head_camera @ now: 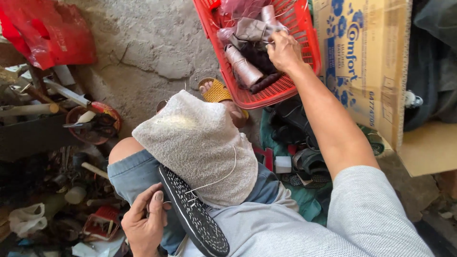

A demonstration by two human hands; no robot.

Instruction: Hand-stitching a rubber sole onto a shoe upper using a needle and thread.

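Left hand (144, 223) at the bottom of the frame pinched the black shoe sole (193, 214) against the towel-covered knee (197, 143). Right hand (284, 50), fingers curled, dug among thread spools (243, 69) in the red basket (304, 33) up top.

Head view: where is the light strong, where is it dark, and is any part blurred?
Head view: strong sun on the white terry towel and the red plastic basket; deep shadow over the tool clutter at lower left; the black patterned shoe sole looks sharp; slight wide-angle stretch near the grey sleeve.
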